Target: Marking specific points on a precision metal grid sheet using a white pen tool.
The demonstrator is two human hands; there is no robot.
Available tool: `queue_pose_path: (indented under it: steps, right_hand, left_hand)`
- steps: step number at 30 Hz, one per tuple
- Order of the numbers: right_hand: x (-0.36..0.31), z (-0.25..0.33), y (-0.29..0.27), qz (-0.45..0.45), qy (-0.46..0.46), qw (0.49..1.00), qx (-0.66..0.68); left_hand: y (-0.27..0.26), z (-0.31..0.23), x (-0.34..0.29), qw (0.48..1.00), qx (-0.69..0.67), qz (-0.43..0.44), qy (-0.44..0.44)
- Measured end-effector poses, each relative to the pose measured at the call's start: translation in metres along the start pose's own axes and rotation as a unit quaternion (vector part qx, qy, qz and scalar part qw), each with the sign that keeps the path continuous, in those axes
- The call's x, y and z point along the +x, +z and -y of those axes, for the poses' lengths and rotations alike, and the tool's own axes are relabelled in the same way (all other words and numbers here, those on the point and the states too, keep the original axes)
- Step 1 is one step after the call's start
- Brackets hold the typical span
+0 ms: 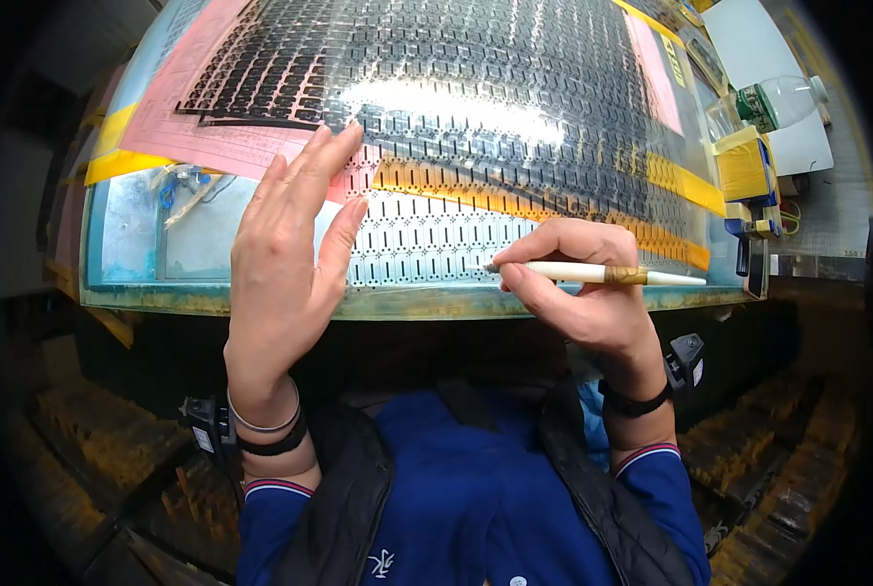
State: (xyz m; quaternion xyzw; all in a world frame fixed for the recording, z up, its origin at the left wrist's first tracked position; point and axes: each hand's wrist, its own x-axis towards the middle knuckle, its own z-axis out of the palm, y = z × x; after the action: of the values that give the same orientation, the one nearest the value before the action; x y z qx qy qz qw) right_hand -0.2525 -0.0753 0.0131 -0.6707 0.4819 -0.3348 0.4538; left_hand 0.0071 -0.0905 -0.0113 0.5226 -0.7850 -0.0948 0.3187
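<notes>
- Clear sheet: rows of black slotted shapes, glare-streaked, spread across the worktop.
- Left hand: fingers outstretched, over its left.
- Right hand: gripping a white, brown-banded pen-like tool.

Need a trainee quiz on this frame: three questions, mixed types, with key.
1. Which hand holds the white pen-shaped tool?

2. True or false: the clear bottle is on the picture's right side.

3. What colour is the paper showing at the upper left of the black-patterned film?
A) green
B) pink
C) brown

Key:
1. The right hand.
2. True.
3. B, pink.
</notes>
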Motion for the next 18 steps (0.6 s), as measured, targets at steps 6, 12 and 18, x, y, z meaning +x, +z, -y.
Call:
queue_pose_path:
  steps: [6, 12, 18]
  right_hand:
    - [0.002, 0.001, 0.001, 0.001, -0.010, 1.000, 0.004]
    - [0.009, 0.006, 0.010, -0.046, 0.026, 0.997, 0.058]
    - [0.012, 0.007, 0.016, -0.017, -0.035, 0.999, -0.035]
  left_hand:
    - [-0.001, 0.000, 0.000, 1.000, -0.006, -0.002, -0.008]
    - [-0.003, -0.002, 0.002, 1.000, -0.025, 0.007, -0.015]
    - [-0.004, -0.001, 0.002, 0.999, -0.039, 0.005, -0.022]
